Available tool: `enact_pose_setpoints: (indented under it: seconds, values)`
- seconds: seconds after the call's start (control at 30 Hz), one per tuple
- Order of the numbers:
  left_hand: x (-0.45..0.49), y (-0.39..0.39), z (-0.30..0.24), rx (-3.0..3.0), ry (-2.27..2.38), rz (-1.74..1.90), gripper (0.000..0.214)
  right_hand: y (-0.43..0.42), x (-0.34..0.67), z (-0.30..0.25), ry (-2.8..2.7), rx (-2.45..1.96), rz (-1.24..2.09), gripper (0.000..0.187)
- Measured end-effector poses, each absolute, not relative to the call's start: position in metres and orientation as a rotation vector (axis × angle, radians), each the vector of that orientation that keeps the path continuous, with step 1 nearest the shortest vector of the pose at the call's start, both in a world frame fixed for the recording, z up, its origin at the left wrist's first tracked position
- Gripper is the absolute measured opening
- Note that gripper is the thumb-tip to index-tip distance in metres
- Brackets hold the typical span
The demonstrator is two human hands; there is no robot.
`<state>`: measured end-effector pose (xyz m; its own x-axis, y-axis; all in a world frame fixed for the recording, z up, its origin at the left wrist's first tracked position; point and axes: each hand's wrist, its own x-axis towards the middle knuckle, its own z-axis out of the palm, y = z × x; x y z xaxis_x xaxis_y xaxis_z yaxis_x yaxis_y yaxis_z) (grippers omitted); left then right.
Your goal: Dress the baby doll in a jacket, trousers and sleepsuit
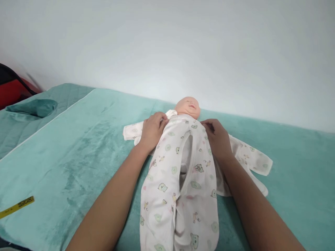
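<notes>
A baby doll (187,106) lies on its back, only its head and neck showing. White baby pants (167,167) printed with green bears cover its body, an open slit running down the middle. Beneath them a matching baby shirt (248,157) spreads out, one sleeve to each side. My left hand (154,129) is closed, fingertips pinching the pants' upper left edge near the doll's shoulder. At the opposite upper corner my right hand (217,137) curls its fingers on the pants' edge. The doll's arms and legs are hidden by the cloth.
A teal plush cover (78,146) lies under everything, with a quilted teal piece (70,92) at the left. A yellow strip (17,207) lies at the lower left. A red and black item (13,89) stands far left. A white wall (167,48) rises behind.
</notes>
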<state>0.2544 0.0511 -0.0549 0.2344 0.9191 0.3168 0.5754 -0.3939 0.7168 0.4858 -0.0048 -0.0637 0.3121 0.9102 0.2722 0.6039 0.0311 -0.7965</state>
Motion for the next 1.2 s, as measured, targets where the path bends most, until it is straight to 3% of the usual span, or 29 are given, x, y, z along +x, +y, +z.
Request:
enact_pose_setpoints:
  seconds: [0.13, 0.37, 0.6, 0.83, 1.0, 1.2]
  values:
    - [0.252, 0.052, -0.056, 2.069, 1.339, 1.02, 0.011, -0.007, 0.485, -0.062, -1.378, -1.659, 0.435, 0.02]
    - [0.25, 0.045, -0.053, 2.157, 1.315, 1.365, 0.006, -0.01, 0.487, -0.056, -1.382, -1.513, 0.566, 0.019]
    - [0.257, 0.035, -0.048, 2.112, 1.206, 1.179, 0.018, -0.014, 0.489, -0.046, -1.464, -1.535, 0.75, 0.023]
    - [0.259, 0.037, -0.049, 2.074, 1.236, 1.179, 0.018, -0.007, 0.485, -0.046, -1.433, -1.786, 0.441, 0.022]
    - [0.256, 0.025, -0.05, 2.123, 1.471, 1.164, 0.022, -0.005, 0.485, -0.051, -1.392, -1.742, 0.439, 0.019]
    - [0.236, 0.007, -0.044, 2.125, 1.696, 0.673, 0.026, -0.008, 0.486, -0.056, -1.408, -1.583, 0.525, 0.014]
